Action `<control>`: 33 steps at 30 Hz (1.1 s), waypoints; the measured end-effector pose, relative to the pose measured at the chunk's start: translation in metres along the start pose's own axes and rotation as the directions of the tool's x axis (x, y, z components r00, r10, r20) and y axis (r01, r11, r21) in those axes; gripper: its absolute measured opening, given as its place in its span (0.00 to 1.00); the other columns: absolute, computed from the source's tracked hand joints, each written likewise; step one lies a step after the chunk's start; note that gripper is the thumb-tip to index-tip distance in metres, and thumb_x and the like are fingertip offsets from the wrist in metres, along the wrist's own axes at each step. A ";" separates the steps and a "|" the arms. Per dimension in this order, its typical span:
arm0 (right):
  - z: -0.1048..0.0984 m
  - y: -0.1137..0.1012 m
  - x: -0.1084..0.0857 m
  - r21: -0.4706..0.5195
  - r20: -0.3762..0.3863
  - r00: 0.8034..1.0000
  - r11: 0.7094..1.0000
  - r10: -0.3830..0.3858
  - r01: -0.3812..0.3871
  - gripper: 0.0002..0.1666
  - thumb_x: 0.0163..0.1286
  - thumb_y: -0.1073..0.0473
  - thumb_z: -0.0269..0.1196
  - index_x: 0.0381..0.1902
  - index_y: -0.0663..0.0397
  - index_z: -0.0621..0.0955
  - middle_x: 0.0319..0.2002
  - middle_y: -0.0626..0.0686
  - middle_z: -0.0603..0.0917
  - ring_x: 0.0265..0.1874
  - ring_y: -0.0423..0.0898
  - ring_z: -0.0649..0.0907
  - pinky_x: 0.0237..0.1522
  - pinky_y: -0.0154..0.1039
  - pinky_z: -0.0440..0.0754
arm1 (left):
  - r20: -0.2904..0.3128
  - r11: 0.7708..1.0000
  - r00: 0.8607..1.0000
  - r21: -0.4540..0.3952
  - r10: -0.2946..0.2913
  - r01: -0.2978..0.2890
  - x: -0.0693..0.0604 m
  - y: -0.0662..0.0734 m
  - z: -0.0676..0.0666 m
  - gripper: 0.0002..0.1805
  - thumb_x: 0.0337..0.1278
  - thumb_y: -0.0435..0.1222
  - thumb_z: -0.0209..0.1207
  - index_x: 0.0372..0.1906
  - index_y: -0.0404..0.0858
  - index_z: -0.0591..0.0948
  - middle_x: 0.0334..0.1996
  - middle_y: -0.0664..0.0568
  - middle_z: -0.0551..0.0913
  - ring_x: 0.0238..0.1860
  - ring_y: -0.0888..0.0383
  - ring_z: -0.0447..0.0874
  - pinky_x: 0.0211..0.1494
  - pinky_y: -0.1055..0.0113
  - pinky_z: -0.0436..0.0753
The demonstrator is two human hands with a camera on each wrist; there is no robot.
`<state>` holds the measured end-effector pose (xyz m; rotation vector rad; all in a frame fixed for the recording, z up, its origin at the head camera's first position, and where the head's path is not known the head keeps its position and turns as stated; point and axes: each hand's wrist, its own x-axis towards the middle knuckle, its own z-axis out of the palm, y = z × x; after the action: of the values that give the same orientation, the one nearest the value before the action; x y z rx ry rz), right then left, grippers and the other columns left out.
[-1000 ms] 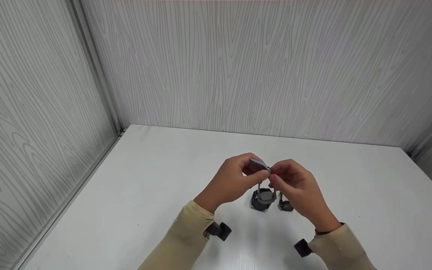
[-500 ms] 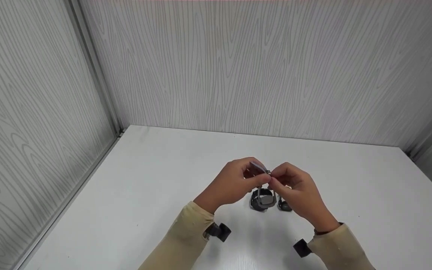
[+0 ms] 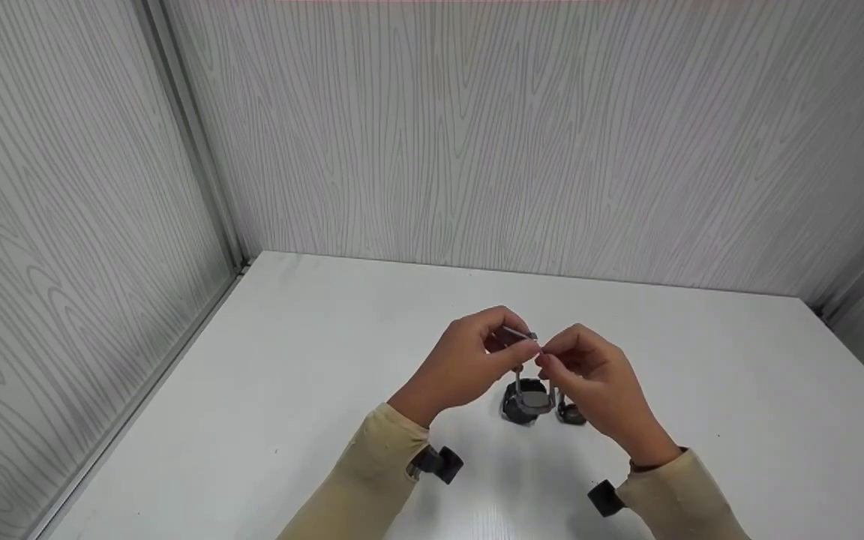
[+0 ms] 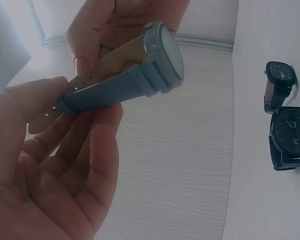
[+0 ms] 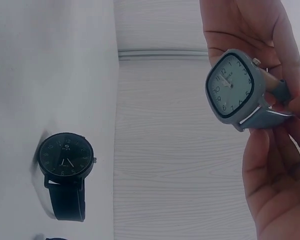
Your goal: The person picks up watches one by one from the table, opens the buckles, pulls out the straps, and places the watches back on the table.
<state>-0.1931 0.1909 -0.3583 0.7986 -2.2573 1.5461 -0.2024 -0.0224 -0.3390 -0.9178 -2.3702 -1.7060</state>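
Note:
A grey-blue wristwatch (image 3: 535, 403) with a squarish face hangs from the fingers of both hands above the table. In the left wrist view its strap (image 4: 107, 92) is looped, with the buckle end round the holed end. My left hand (image 3: 466, 360) pinches the strap between thumb and fingers. My right hand (image 3: 601, 382) pinches the strap beside the left fingertips. The right wrist view shows the light dial (image 5: 231, 85) facing outward, the strap running back to the fingers. On the table below are a round black watch (image 5: 66, 156) and a smaller dark watch (image 4: 281, 74).
The white table (image 3: 327, 330) meets a grey wood-grain wall (image 3: 432, 135) at the back and another wall (image 3: 64, 247) on the left. Dark mounts (image 3: 447, 465) stick out from both sleeves. The two lying watches are close together.
The strap end between the hands has tilted and shows thinner at the left fingers. The hanging watch has swayed slightly; both hands have shifted only a little and still pinch the strap.

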 end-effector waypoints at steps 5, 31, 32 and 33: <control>-0.001 0.001 0.000 0.002 -0.008 1.000 1.000 0.000 0.000 0.09 0.71 0.74 0.63 0.38 0.55 0.82 0.35 0.52 0.85 0.31 0.46 0.85 0.33 0.33 0.83 | -0.028 1.000 1.000 -0.016 0.001 -0.002 0.001 0.000 -0.001 0.10 0.72 0.45 0.62 0.48 0.43 0.82 0.38 0.58 0.86 0.37 0.59 0.86 0.43 0.65 0.86; 0.022 0.023 0.015 -0.129 -0.011 0.977 0.968 0.215 -0.215 0.03 0.71 0.64 0.68 0.38 0.55 0.82 0.33 0.49 0.87 0.31 0.47 0.86 0.36 0.34 0.83 | -0.196 0.993 0.973 -0.033 -0.122 0.118 0.001 -0.028 -0.020 0.11 0.70 0.47 0.65 0.46 0.44 0.80 0.38 0.55 0.85 0.38 0.58 0.88 0.39 0.62 0.85; 0.025 0.025 0.018 -0.142 0.004 0.973 0.963 0.231 -0.228 0.03 0.71 0.63 0.68 0.37 0.54 0.83 0.32 0.48 0.87 0.31 0.47 0.85 0.35 0.34 0.83 | -0.194 0.990 0.971 -0.021 -0.140 0.139 0.001 -0.033 -0.022 0.11 0.71 0.46 0.64 0.45 0.44 0.80 0.38 0.55 0.85 0.38 0.59 0.88 0.39 0.62 0.85; 0.028 0.027 0.020 -0.150 0.023 0.968 0.958 0.249 -0.243 0.03 0.71 0.63 0.68 0.37 0.53 0.83 0.32 0.49 0.87 0.31 0.48 0.85 0.35 0.35 0.83 | -0.190 0.987 0.969 -0.007 -0.159 0.160 0.001 -0.037 -0.024 0.10 0.71 0.46 0.64 0.45 0.45 0.81 0.38 0.55 0.85 0.38 0.59 0.88 0.39 0.63 0.85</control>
<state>-0.2233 0.1669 -0.3792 0.5307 -2.5475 1.4521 -0.2286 -0.0512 -0.3609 -0.5470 -2.3771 -1.7488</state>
